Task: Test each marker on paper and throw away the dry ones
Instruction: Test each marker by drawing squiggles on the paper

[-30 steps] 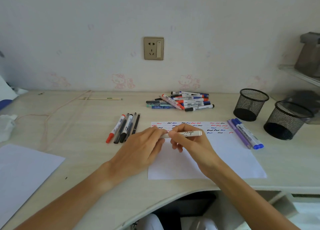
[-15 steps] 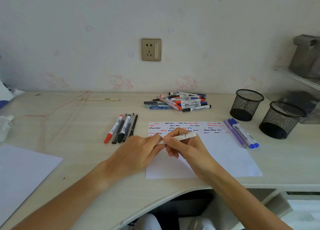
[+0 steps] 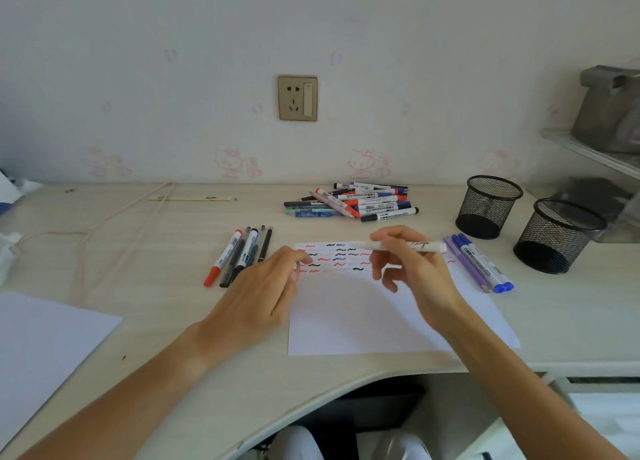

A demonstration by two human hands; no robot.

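The white marker (image 3: 408, 245) hung level above the test paper's (image 3: 363, 321) scribbled top edge, pinched in the right hand (image 3: 412, 269); the left hand (image 3: 263, 293), apparently pinching its cap, rested on the paper's left edge; the uncapped tip could smear earlier marks

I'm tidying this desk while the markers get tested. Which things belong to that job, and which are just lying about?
Belongs to the job:
white marker in the right hand
left hand
scribbled paper
marker heap
markers left of the paper
blue and purple markers

Lying about:
two mesh cups
cord
blank sheet
wall socket
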